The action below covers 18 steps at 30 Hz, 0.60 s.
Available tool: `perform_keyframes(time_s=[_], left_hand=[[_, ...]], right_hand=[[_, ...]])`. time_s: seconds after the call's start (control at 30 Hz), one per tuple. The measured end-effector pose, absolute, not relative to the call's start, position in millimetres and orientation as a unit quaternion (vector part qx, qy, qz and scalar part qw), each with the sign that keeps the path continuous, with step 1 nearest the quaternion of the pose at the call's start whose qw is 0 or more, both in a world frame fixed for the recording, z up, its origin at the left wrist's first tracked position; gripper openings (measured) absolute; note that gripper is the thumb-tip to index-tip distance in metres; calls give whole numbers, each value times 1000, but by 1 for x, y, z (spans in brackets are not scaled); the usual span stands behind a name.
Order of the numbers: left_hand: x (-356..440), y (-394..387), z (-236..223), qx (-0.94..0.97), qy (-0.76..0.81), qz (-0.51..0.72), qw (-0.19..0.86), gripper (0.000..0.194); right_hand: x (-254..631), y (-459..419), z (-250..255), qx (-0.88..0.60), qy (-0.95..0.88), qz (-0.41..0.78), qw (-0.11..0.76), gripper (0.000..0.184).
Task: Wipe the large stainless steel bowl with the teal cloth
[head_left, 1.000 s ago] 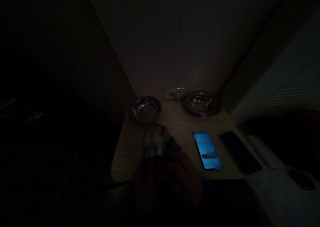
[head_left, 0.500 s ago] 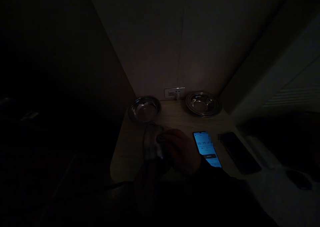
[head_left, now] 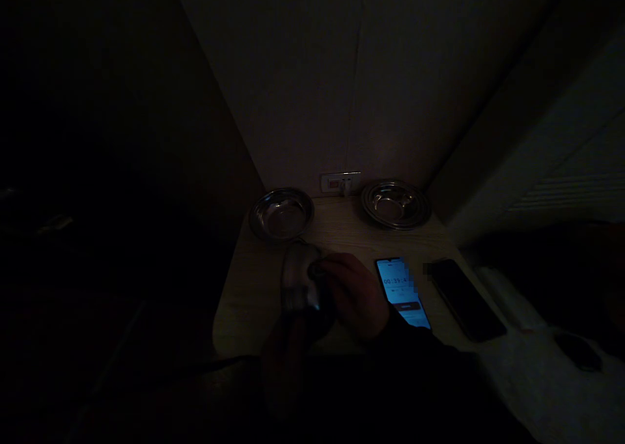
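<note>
Black cord (head_left: 215, 366): lower L of frame, runs toward the table's near edge, mostly lost in the dark
Table (head_left: 244, 297): pale wood-grain top, ctr of frame, rounded L corner
L bowl (head_left: 283, 219): shallow shiny metal, L of ctr, on the table near the wall, open side up
L hand (head_left: 283, 366): btm ctr, v dark, fingers closed on the near end of the metal vessel, gripping it
Metal vessel (head_left: 299, 281): ctr of frame, rounded, shiny, tilted, in L hand just below L bowl; contents can't be seen
Wall socket (head_left: 334, 183): ctr, low on wall, w/ plug (head_left: 346, 187) in its R part
R hand (head_left: 359, 294): just R of ctr, dark sleeve, fingers bunched at a dark patch on the vessel's R side; can't tell if gripping or only pressing
R bowls (head_left: 395, 204): R of ctr by the wall, shiny metal, look nested
Lit phone (head_left: 400, 288): R of ctr, blue screen w/ digits, partly pixelated, sleeve beside its lower end
Dark phone (head_left: 467, 301): further R, screen black, at the table's R edge
Small dark item (head_left: 579, 351): lower R, on pale surface, too dim to ID
</note>
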<state>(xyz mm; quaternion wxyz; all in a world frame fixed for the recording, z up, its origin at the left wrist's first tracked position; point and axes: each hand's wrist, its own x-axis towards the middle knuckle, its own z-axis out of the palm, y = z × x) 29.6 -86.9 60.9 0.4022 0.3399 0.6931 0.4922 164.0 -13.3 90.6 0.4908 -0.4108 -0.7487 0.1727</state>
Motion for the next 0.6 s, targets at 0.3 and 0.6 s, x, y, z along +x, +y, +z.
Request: perform_keyframes(time_s=[0.3, 0.6], left_hand=[[29, -77, 73, 346, 674, 498, 422, 35], [27, -78, 67, 342, 684, 496, 410, 37]], right_hand=[[162, -61, 70, -403, -741, 151, 516, 29], [162, -74, 56, -401, -755, 128, 502, 32]])
